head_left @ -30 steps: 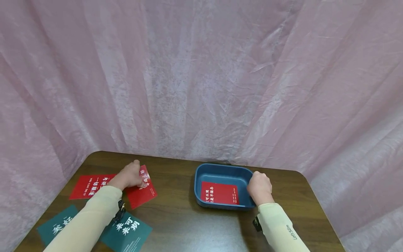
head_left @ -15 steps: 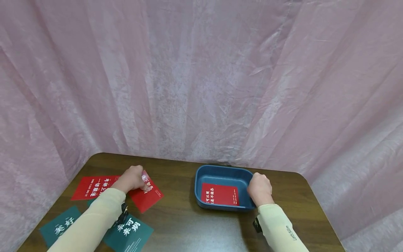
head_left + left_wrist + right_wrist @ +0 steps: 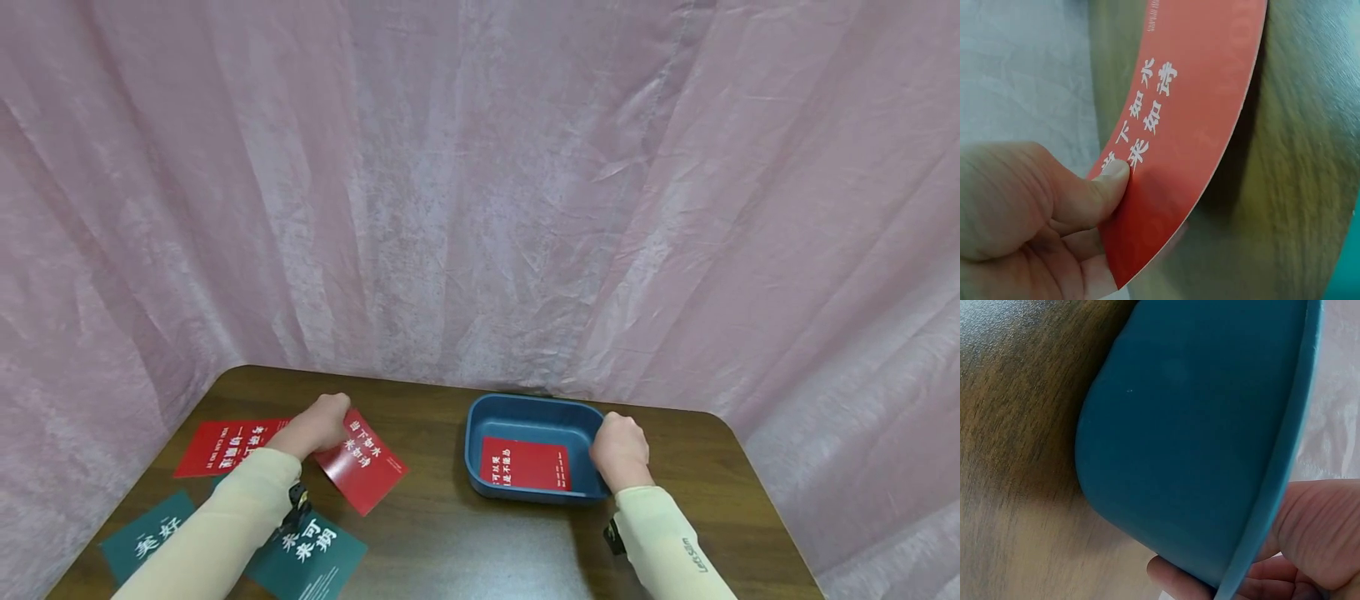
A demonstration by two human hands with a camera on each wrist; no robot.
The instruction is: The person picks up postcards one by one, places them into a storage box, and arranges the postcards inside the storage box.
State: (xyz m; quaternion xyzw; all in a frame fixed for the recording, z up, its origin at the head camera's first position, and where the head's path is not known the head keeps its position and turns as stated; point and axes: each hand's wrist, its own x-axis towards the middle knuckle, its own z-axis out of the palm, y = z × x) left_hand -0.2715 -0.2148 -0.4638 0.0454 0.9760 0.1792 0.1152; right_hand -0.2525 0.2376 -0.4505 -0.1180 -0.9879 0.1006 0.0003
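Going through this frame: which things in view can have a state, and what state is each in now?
Left hand: pinching
Held red card: curved; whether wholly off the table, unclear
Right hand: gripping the blue tray at its right end
Blue tray: upright, open-topped
Red card in the tray: printed side up
Red card at left: flat, partly hidden
Leftmost green card: flat, partly hidden
Other green card: flat, partly hidden
Pink curtain: hanging in folds

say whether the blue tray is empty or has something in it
Not empty: the head view shows a red card lying in the tray, which the right hand holds.
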